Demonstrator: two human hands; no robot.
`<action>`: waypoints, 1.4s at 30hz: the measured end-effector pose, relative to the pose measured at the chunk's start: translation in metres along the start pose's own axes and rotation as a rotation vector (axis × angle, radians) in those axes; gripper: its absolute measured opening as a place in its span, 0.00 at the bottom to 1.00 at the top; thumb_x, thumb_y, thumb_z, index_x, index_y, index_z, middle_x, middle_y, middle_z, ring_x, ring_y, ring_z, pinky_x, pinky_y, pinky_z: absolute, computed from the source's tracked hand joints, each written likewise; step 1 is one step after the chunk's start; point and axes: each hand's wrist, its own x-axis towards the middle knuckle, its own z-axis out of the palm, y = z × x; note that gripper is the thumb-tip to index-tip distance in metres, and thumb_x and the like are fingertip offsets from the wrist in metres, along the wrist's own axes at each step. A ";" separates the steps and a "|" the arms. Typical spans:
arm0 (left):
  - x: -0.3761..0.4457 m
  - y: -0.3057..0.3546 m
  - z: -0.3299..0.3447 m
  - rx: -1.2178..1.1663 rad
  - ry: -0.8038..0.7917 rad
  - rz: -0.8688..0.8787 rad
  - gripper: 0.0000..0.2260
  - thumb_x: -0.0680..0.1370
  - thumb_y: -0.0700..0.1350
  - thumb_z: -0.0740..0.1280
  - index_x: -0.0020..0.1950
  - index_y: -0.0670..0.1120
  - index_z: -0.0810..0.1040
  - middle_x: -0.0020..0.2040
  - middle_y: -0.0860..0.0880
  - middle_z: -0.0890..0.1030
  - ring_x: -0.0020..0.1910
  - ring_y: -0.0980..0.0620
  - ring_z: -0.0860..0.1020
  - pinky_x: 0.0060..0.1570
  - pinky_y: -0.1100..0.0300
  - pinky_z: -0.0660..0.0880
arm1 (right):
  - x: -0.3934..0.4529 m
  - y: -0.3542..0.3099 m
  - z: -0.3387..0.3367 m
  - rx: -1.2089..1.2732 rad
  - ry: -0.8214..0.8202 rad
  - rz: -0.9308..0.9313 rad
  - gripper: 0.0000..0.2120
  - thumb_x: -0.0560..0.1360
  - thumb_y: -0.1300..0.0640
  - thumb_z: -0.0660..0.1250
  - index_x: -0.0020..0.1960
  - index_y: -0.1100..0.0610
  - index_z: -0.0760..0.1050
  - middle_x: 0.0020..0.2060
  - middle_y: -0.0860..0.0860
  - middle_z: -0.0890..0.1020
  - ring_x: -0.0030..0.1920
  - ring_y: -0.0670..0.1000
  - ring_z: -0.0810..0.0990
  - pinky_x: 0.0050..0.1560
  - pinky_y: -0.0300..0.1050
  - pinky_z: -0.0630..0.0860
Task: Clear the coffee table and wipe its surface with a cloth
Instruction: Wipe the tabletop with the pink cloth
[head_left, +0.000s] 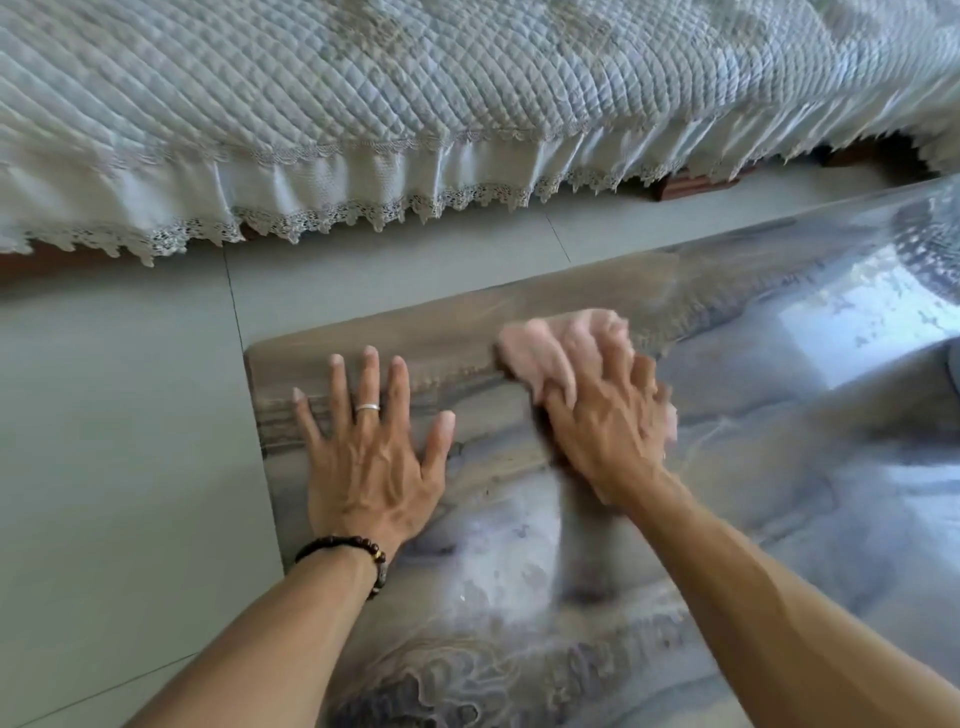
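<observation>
The coffee table has a glossy marbled grey-brown top and fills the lower right of the view. My left hand lies flat on it near the far left corner, fingers spread and straight, with a ring and a bead bracelet. My right hand grips a bunched pink cloth and presses it on the tabletop close to the far edge. The cloth and that hand are motion-blurred.
A sofa with a quilted pale cover and lace trim runs along the back, a strip of grey floor tiles between it and the table. Dark wooden sofa feet show under the trim at right.
</observation>
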 end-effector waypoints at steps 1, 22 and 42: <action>0.001 0.000 0.001 0.001 -0.013 0.004 0.35 0.78 0.65 0.36 0.77 0.47 0.57 0.78 0.44 0.56 0.77 0.40 0.49 0.71 0.34 0.44 | 0.019 -0.011 0.002 0.011 -0.020 0.156 0.22 0.77 0.42 0.53 0.71 0.41 0.59 0.74 0.57 0.60 0.62 0.62 0.64 0.60 0.60 0.63; 0.002 -0.006 0.002 -0.020 -0.025 -0.011 0.38 0.79 0.63 0.40 0.74 0.33 0.58 0.75 0.34 0.56 0.76 0.37 0.51 0.70 0.33 0.50 | 0.082 0.009 -0.005 -0.069 -0.136 -0.048 0.27 0.79 0.42 0.52 0.76 0.38 0.52 0.77 0.52 0.56 0.67 0.61 0.62 0.64 0.60 0.63; 0.038 0.066 0.012 -0.067 -0.038 0.149 0.31 0.80 0.60 0.46 0.76 0.41 0.60 0.77 0.42 0.59 0.77 0.41 0.52 0.71 0.35 0.49 | 0.051 0.088 -0.024 -0.066 -0.163 -0.101 0.30 0.75 0.39 0.48 0.77 0.39 0.53 0.77 0.51 0.56 0.68 0.59 0.62 0.64 0.58 0.63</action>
